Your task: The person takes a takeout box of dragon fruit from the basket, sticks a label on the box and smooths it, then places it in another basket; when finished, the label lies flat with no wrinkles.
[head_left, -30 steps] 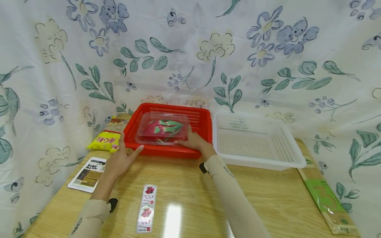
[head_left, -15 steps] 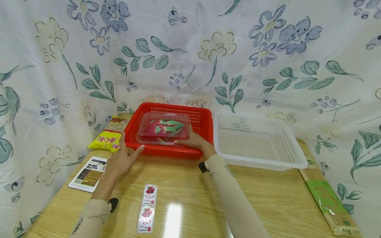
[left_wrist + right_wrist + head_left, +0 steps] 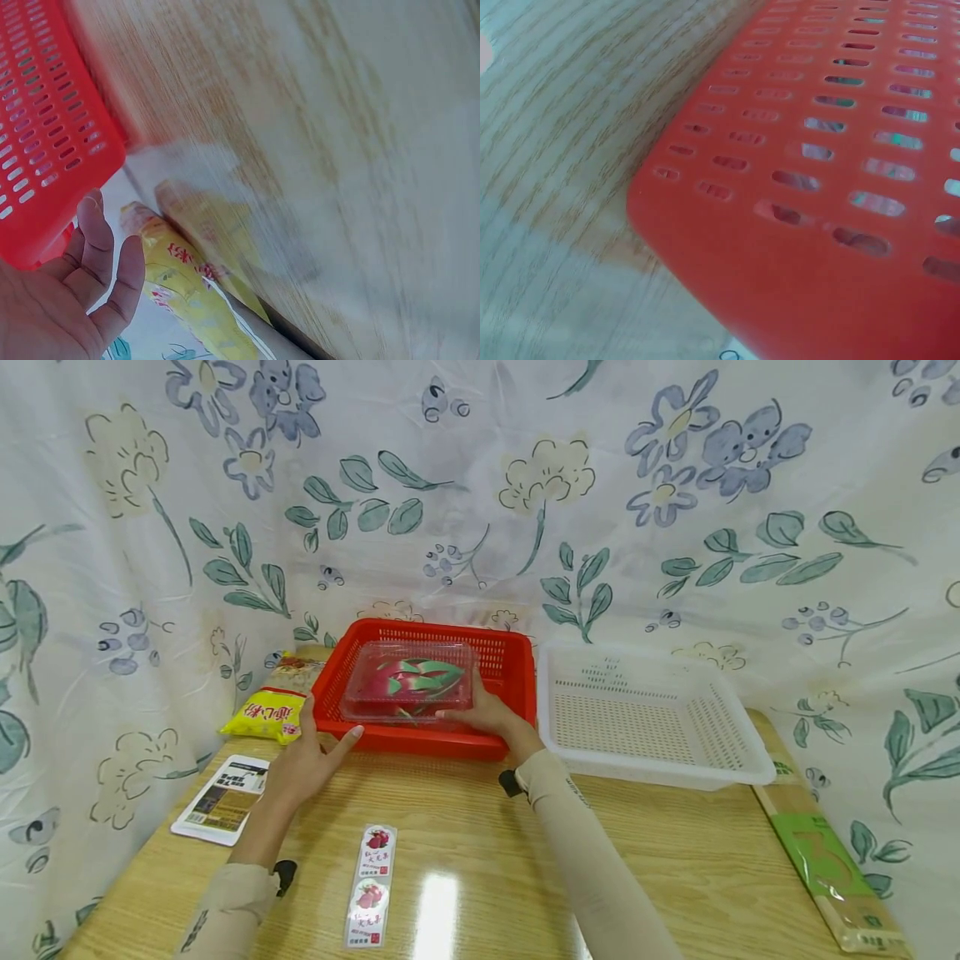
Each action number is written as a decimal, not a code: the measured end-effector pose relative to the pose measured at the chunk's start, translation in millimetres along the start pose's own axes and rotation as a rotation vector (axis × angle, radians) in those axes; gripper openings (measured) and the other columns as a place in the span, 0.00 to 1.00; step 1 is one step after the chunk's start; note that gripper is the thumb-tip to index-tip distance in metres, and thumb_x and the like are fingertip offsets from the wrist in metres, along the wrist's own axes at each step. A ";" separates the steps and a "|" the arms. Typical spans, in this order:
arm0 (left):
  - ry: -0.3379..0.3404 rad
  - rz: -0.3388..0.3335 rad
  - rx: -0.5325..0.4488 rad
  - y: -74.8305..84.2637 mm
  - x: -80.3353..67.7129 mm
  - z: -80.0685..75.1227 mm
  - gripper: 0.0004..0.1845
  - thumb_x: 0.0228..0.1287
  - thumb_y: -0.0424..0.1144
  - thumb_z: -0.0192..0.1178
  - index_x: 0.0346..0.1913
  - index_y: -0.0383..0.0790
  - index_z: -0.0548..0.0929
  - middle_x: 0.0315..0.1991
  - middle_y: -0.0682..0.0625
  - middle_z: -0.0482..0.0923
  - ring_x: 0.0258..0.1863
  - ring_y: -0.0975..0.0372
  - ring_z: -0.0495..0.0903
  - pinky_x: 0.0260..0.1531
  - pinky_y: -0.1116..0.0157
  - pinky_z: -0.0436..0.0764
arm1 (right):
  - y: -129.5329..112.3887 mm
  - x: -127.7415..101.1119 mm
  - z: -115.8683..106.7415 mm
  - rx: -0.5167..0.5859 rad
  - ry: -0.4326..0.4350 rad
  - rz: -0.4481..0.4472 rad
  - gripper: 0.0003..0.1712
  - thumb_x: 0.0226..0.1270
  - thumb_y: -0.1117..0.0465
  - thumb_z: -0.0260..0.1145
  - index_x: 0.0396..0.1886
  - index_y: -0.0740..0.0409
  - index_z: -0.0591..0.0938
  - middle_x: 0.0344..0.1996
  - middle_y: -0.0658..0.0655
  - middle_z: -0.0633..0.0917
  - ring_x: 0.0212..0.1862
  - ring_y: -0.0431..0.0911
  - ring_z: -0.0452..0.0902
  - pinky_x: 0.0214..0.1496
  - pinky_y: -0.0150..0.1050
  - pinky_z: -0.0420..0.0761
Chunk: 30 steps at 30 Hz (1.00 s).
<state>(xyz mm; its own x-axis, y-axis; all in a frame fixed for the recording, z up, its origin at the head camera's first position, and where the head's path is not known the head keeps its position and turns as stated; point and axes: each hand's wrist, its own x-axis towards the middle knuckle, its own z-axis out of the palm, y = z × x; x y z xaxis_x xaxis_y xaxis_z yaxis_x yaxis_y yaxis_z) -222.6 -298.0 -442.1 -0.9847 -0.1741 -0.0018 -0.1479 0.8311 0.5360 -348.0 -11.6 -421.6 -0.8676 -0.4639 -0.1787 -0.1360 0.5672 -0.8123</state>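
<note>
Clamshell box [image 3: 408, 683] lifted slightly; right hand [image 3: 487, 714] grips it, left hand [image 3: 306, 760] relaxed against red basket [image 3: 517, 681].

A fruit box [image 3: 408, 681] sits in the left basket [image 3: 510, 689]; another basket [image 3: 738, 760] stands right; packets [image 3: 262, 714] lie left.

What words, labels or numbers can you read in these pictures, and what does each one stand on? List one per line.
Yellow packet: large red characters, too blurred to quote.
Label strip: fruit pictures with small red print, too small to read.
White card: dark panel, lines of print and a barcode, unreadable.
Right sleeve: small dark lettering, too small to read.
Green-banded pack: no legible text.
Clear fruit box: no label visible.
</note>
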 end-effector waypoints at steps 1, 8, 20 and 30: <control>0.001 0.001 -0.002 -0.3 -0.1 0.1 0.59 0.63 0.77 0.41 0.78 0.42 0.25 0.31 0.43 0.78 0.23 0.55 0.73 0.20 0.62 0.66 | -0.3 0.4 0.2 0.010 0.004 -0.012 0.68 0.59 0.42 0.72 0.80 0.38 0.30 0.75 0.57 0.64 0.71 0.59 0.64 0.72 0.59 0.63; 0.011 0.014 -0.018 -0.8 -0.5 0.6 0.59 0.64 0.76 0.42 0.78 0.42 0.25 0.30 0.44 0.78 0.22 0.56 0.72 0.19 0.62 0.66 | -2.7 5.5 1.9 0.077 0.022 -0.091 0.68 0.60 0.44 0.73 0.80 0.38 0.29 0.74 0.55 0.64 0.73 0.57 0.60 0.74 0.60 0.59; 0.008 0.014 -0.022 -1.6 -0.4 1.0 0.59 0.64 0.76 0.42 0.78 0.43 0.24 0.31 0.43 0.78 0.21 0.56 0.71 0.18 0.63 0.65 | -7.5 8.9 5.3 0.184 0.041 -0.078 0.70 0.60 0.52 0.74 0.79 0.42 0.28 0.76 0.57 0.57 0.76 0.56 0.52 0.76 0.59 0.55; 0.012 0.012 -0.018 -3.7 0.8 2.6 0.59 0.63 0.77 0.42 0.78 0.44 0.25 0.33 0.43 0.80 0.21 0.56 0.72 0.18 0.63 0.65 | -11.8 11.6 10.6 0.257 0.069 -0.052 0.70 0.61 0.52 0.74 0.79 0.41 0.26 0.77 0.57 0.57 0.77 0.57 0.50 0.76 0.57 0.56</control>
<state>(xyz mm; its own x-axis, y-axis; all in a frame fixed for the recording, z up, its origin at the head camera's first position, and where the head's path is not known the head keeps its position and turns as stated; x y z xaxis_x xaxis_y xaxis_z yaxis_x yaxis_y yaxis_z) -223.0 -299.8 -446.3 -0.9853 -0.1704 0.0149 -0.1341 0.8237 0.5510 -351.4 -30.9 -420.0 -0.8946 -0.4351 -0.1021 -0.0626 0.3483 -0.9353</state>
